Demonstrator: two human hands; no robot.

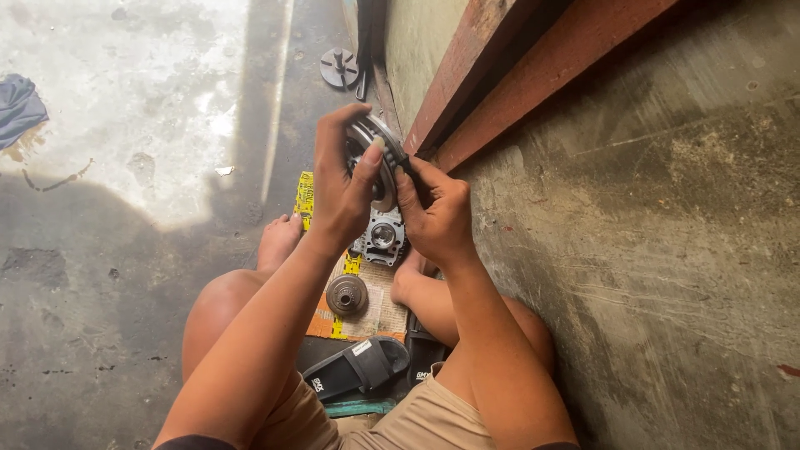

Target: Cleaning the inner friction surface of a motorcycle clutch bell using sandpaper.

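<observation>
My left hand (340, 185) grips a round metal engine part (377, 158), like a clutch disc, held up in front of me. My right hand (435, 215) pinches the part's dark right edge with thumb and fingers. Below the hands a grey metal engine block piece (382, 237) lies on a sheet of newspaper (379, 312). A smaller round metal hub (347, 294) rests on the same paper, between my bare legs.
Two black sandals (360, 368) lie under my knees. A rough concrete wall (667, 250) with a reddish beam (533, 67) rises on the right. Another round metal part (338, 67) sits on the wet concrete floor ahead. A blue cloth (18, 107) lies far left.
</observation>
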